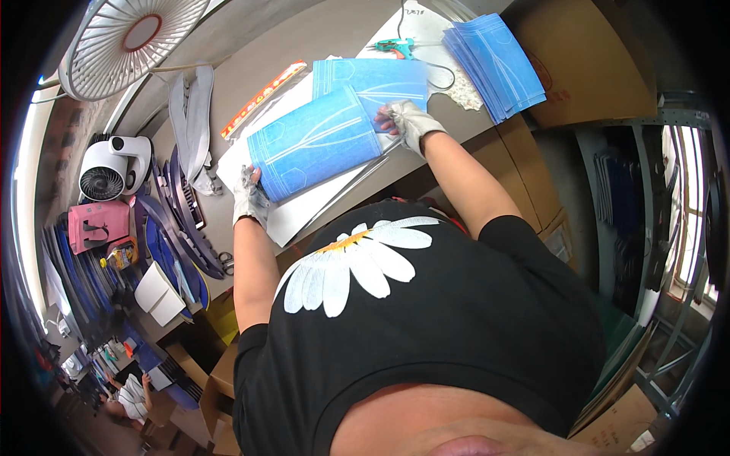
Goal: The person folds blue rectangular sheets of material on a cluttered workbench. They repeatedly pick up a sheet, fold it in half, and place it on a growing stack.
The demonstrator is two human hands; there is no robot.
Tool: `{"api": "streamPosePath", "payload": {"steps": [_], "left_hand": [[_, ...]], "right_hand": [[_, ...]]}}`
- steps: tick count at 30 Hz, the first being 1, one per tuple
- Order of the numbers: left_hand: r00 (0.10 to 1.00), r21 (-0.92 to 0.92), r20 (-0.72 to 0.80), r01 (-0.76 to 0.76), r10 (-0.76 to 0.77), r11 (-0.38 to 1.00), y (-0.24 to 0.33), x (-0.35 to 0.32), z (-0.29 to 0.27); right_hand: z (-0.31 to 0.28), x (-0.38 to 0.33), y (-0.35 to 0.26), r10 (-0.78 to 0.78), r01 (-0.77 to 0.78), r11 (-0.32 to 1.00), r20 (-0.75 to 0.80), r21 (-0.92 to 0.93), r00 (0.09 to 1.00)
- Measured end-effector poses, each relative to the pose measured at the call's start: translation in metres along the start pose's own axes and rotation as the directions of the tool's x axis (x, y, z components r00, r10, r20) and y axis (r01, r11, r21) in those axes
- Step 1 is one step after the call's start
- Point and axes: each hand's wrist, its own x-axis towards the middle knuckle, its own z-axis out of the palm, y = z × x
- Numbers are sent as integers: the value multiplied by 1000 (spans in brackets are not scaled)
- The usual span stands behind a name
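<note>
Both my hands wear pale work gloves. My left hand [248, 196] grips the near left corner of a blue fabric panel [315, 143] with light stitched lines. My right hand [409, 121] pinches the panel's right edge. The panel bows upward above a white sheet [293, 216] on the grey table [251, 68]. A second blue panel [376, 77] lies flat just behind it.
A stack of blue panels [498, 64] lies at the far right beside a brown cardboard box [593, 53]. A teal glue gun [395, 47] lies at the back. Two fans [125, 38] [106, 171], grey straps [190, 121], scissors [226, 262] and a red strip [262, 99] are to the left.
</note>
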Motion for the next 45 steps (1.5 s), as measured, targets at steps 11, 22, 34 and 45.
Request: {"api": "streamPosePath", "payload": {"steps": [11,22,34,45], "left_hand": [[999,-26,-17,40,-40,999,3,-15,12],[995,-104,-88,43,-53,994,-8,0,-28],[990,-115,-136,23,-39,993,0,-7,-42],[985,-68,-173,-13,1,998,9,-27,-55]], "right_hand": [[35,-7,-9,86,-81,985,-23,151,996],[-2,0,-13,-148,181,983,-404,44,903],[-148,-7,52,15,169,924,-476,342,879],[-90,-3,30,-179,546,739,-667,394,723]]}}
